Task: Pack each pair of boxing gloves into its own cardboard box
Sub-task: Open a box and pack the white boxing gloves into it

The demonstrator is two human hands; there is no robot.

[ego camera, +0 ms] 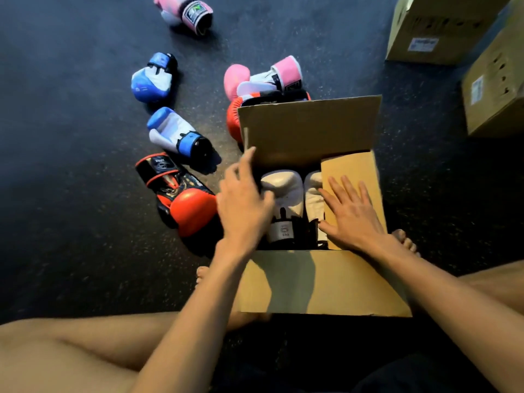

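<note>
A: Report position of the open cardboard box (320, 282).

B: Centre to lower right of the frame, on the dark floor (71, 137), between the person's bare legs. The far flap stands up; the near flap hangs toward the camera; the right side flap (350, 171) is folded partly over the opening.

A: Contents?

B: Two white boxing gloves (283, 191), side by side inside the box, padded ends pointing to the top of the frame. The right one is partly covered by the folded flap.

A: Hand status.

B: Left hand (243, 205): at the left edge of the box opening, fingers loosely curled and spread, gripping nothing visible; whether the palm touches the left glove cannot be told. Right hand (351, 214): fingers extended and flat, palm pressed on the right side flap.

A: Remaining gloves?

B: All on the floor. Red-and-black glove (181, 197) just left of the box. Two blue-and-white gloves (153, 80) in the centre left. One pink glove (184, 12) at the top edge. A pink-and-white glove (255, 78) and another red glove (234, 120) lie behind the far flap.

A: Other boxes?

B: Two closed cartons (433, 29) at the upper right.
</note>
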